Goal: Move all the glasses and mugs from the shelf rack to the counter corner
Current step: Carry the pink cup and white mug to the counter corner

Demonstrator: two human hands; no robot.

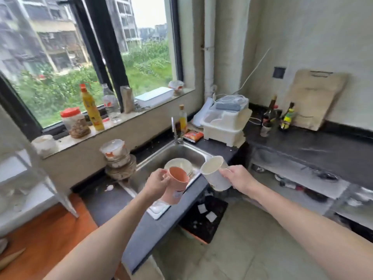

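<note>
Head view: hands gripping two mugs.

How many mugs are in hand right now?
2: a pink mug in the left hand, a white mug in the right hand, both over the sink's front edge.

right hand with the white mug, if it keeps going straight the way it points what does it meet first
Probably the white dish rack in the counter corner; the right hand with the white mug points up-left over the sink. Depth is unclear.
</note>
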